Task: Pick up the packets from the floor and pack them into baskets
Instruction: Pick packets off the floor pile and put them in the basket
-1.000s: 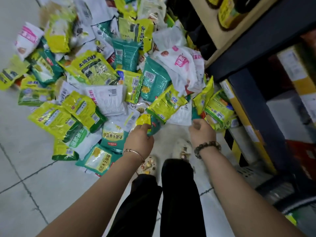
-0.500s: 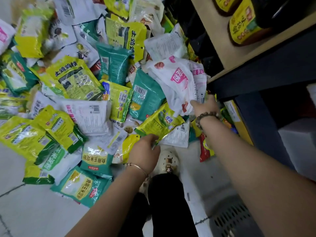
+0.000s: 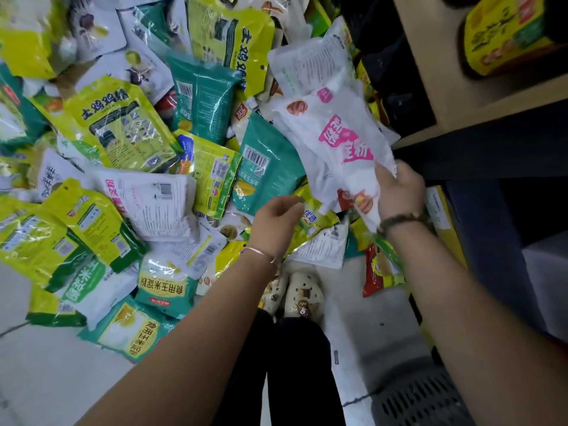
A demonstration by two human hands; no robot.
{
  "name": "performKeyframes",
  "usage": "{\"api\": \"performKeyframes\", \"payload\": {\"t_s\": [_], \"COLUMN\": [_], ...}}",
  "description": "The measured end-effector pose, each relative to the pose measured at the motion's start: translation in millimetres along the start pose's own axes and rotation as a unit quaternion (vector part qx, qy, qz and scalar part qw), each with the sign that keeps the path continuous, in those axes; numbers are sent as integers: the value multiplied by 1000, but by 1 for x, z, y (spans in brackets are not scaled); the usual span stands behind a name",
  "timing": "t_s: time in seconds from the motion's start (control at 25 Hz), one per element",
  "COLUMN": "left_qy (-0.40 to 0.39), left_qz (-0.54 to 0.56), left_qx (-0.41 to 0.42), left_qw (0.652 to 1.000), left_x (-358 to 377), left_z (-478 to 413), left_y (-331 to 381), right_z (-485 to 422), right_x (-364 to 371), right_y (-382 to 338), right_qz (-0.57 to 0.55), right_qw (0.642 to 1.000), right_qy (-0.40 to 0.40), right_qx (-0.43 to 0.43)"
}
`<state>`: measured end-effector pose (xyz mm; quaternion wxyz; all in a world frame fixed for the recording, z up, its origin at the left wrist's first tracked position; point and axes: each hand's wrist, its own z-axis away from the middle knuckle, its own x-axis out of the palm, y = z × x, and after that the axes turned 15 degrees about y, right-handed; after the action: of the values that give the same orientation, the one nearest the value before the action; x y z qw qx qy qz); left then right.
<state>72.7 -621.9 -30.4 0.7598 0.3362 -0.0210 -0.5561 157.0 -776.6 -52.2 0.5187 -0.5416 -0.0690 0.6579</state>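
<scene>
A heap of several packets covers the floor: yellow, teal and white ones. My right hand (image 3: 399, 192) grips the lower end of a white packet with pink lettering (image 3: 344, 139), lifted at the heap's right edge. My left hand (image 3: 276, 222) hovers over a yellow packet (image 3: 310, 222) with its fingers loosely curled, and I cannot see anything held in it. A teal packet with a barcode (image 3: 267, 176) lies just beyond the left hand. A dark slotted basket (image 3: 424, 401) shows at the bottom right.
A wooden shelf (image 3: 436, 87) with yellow-labelled jars (image 3: 504, 35) stands on the right above a dark cabinet frame (image 3: 498, 155). My feet in light clogs (image 3: 295, 296) stand at the heap's near edge. Grey tiled floor (image 3: 46, 373) lies at the lower left.
My right hand has reached up and right, then taken hold of the white packet with pink lettering. My left hand has risen off the yellow packet. The view has moved closer to the heap.
</scene>
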Motion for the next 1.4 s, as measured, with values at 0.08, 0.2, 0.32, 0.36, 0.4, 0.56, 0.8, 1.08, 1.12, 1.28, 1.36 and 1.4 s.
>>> {"api": "performKeyframes", "payload": {"t_s": [0.08, 0.2, 0.32, 0.36, 0.4, 0.56, 0.8, 1.08, 1.12, 1.28, 1.36, 1.4], "left_qy": [-18, -100, -199, -202, -188, -50, 67, 81, 84, 73, 80, 82], "left_qz": [61, 154, 248, 263, 268, 251, 236, 235, 236, 245, 240, 239], "left_qx": [-33, -81, -146, -158, -164, -157, -113, -127, -131, -142, -142, -142], "left_qw": [997, 980, 937, 930, 930, 954, 963, 960, 959, 956, 957, 957], "left_x": [-8, -19, -27, -29, -30, -24, -16, -27, -28, -34, -37, -39], "left_z": [-1, -11, -14, -16, -18, -30, -52, -61, -61, -57, -57, -57], "left_y": [7, 15, 17, 17, 18, 19, 1, -22, -24, -26, -27, -28], "right_z": [20, 30, 31, 30, 26, 4, -65, -106, -107, -101, -96, -92], "right_x": [-22, -29, -6, 2, 10, 39, 97, 132, 132, 113, 106, 103], "right_y": [-13, -16, -9, -8, -8, -18, -52, -49, -46, -46, -36, -31], "right_qz": [-142, -227, -184, -176, -160, 37, 170, 454, 436, 344, 365, 373], "right_qw": [978, 874, 844, 851, 867, 928, 971, 860, 872, 915, 897, 895], "right_qy": [-125, -355, -412, -398, -382, -364, -80, -185, -183, -212, -248, -243], "right_qx": [90, 242, 291, 294, 276, 74, -145, -143, -125, -17, -2, -4]}}
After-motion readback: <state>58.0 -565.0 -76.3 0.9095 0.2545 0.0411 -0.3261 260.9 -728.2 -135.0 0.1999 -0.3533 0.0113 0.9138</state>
